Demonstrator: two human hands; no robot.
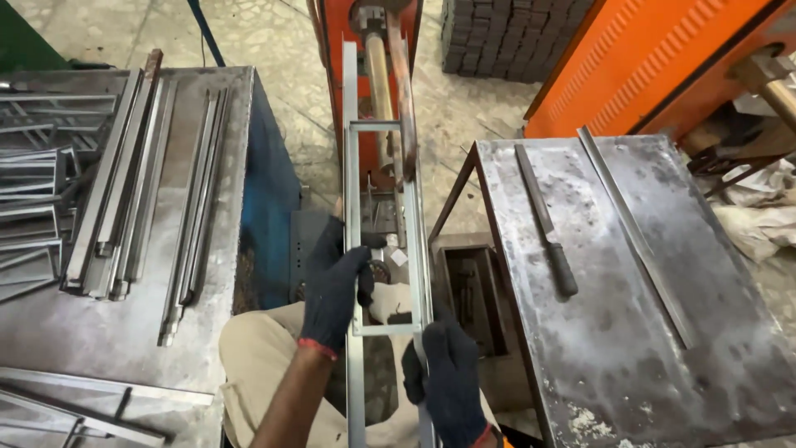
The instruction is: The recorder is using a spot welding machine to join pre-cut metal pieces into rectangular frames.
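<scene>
Frame [386, 224], steel, ladder-shaped: left hand [333, 286] clamped on its left rail, right hand [449, 377] clamped on its right rail, lower down.

This was a metal workshop. Steel-topped benches [124, 332] stood on a stained concrete floor [274, 41], one stacked with cut steel strips [124, 191], the other bearing a file [547, 220]. Orange machines [655, 58] stood behind, and the gloves [332, 290] were dark work gloves.
</scene>
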